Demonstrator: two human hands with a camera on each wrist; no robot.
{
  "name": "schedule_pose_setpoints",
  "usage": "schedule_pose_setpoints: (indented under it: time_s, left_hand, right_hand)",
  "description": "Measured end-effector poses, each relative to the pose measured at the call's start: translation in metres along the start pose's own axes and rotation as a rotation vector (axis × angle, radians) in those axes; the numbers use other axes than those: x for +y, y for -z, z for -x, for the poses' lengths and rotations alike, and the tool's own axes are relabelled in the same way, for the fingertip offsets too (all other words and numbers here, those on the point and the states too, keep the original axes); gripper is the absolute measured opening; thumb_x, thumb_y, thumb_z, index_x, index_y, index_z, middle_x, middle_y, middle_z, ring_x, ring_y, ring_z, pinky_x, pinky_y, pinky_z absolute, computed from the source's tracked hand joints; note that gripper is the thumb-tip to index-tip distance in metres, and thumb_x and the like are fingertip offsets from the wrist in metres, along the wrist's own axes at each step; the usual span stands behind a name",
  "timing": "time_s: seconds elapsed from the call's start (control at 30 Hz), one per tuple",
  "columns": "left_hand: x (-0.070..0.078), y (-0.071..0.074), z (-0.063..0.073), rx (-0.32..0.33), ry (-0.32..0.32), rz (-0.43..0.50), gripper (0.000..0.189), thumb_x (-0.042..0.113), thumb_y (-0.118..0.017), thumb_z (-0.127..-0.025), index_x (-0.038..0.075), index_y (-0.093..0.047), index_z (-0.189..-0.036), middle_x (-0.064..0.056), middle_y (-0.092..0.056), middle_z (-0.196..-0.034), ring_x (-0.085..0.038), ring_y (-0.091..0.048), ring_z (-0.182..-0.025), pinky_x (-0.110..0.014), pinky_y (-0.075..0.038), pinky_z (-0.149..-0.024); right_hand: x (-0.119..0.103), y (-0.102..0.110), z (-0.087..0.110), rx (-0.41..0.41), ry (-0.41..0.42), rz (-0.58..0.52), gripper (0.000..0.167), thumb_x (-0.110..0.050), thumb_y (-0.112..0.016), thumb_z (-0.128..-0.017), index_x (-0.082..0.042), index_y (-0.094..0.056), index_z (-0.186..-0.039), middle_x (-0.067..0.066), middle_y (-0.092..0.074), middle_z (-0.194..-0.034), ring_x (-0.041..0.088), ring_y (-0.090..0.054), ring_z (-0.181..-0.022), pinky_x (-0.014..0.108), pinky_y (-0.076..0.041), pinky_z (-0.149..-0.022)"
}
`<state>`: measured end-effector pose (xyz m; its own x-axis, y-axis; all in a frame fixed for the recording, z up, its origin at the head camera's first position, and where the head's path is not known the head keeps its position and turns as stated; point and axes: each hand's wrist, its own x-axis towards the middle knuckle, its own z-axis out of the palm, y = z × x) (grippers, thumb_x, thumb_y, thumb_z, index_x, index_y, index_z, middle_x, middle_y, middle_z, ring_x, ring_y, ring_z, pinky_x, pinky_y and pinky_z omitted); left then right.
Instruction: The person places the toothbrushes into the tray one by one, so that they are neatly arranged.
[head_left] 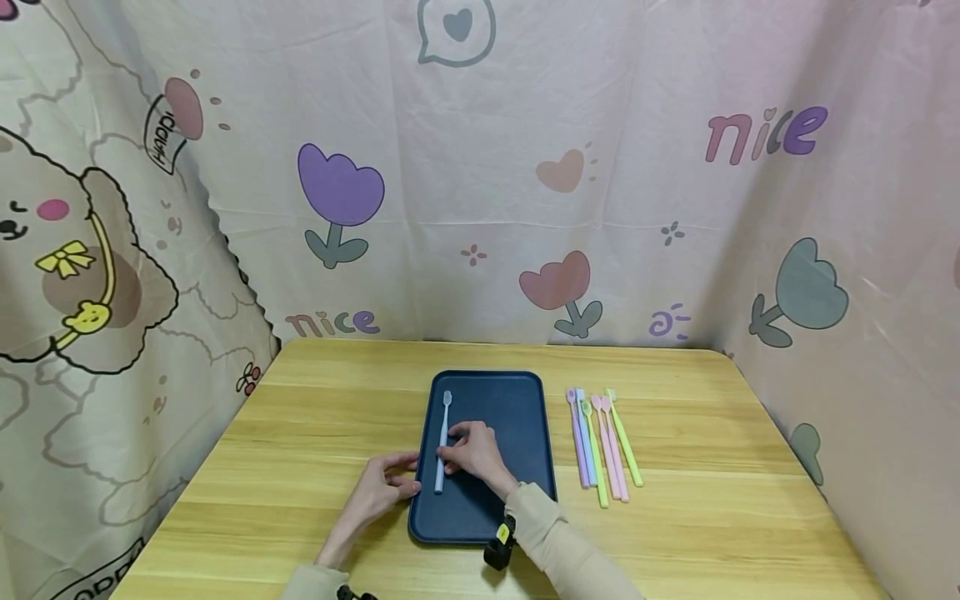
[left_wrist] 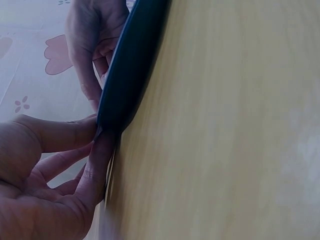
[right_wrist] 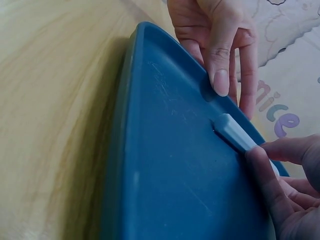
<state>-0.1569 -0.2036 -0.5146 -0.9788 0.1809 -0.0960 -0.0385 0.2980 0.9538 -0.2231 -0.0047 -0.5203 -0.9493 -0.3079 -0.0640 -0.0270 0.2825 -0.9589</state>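
Observation:
A dark blue tray (head_left: pixel 510 417) lies on the wooden table. Along its left side lies a light blue toothbrush (head_left: pixel 440 467), head pointing to the far edge. My right hand (head_left: pixel 480 454) reaches over the tray and pinches the brush handle (right_wrist: pixel 237 134) between thumb and index finger. At the tray's left rim, my left hand (head_left: pixel 378 487) grips the edge, thumb over the rim and fingers at the outer side, as the left wrist view shows. The brush's head is out of sight in the right wrist view.
Right of the tray, several toothbrushes (head_left: pixel 607 450) in purple, blue, green, pink and yellow-green lie side by side, heads away from me. A printed curtain (head_left: pixel 465 167) hangs behind the wooden table (head_left: pixel 720 500) and at its sides.

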Motion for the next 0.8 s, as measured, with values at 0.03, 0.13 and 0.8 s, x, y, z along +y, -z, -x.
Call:
schedule_pose_setpoints:
  time_s: [0.03,0.13,0.8]
  left_hand:
    - [-0.0001,-0.0001,-0.0001,-0.001,-0.002,0.000,0.054,-0.008,-0.070,-0.084,-0.015,-0.053,-0.135,-0.035,-0.063,-0.124,-0.033,-0.074,-0.093,-0.023,-0.058,-0.072]
    - [0.0004,-0.0006,-0.0005,-0.003,-0.011,-0.008,0.054,-0.008,-0.070,-0.084,-0.016,-0.053,-0.135,-0.035,-0.063,-0.123,-0.032,-0.074,-0.093,-0.022,-0.058,-0.072]
    - [-0.0006,0.0000,-0.0001,0.006,-0.002,-0.009,0.054,-0.009,-0.070,-0.083,-0.016,-0.053,-0.134,-0.035,-0.063,-0.123,-0.031,-0.074,-0.092,-0.022,-0.058,-0.072]
  right_hand:
    - [-0.0001,0.0001,0.0000,0.001,0.000,0.000,0.038,-0.009,-0.077,-0.086,0.007,-0.065,-0.118,0.013,-0.074,-0.071,0.020,-0.071,-0.054,0.030,-0.060,-0.057]
    - [-0.0003,0.0005,0.0000,0.002,0.001,0.000,0.039,-0.009,-0.077,-0.086,0.008,-0.065,-0.119,0.014,-0.074,-0.071,0.020,-0.071,-0.054,0.030,-0.060,-0.057]
    - [0.0067,0.0075,0.0013,-0.018,0.021,-0.050,0.039,-0.015,-0.076,-0.088,0.004,-0.065,-0.121,0.013,-0.075,-0.073,0.013,-0.070,-0.054,0.031,-0.060,-0.056]
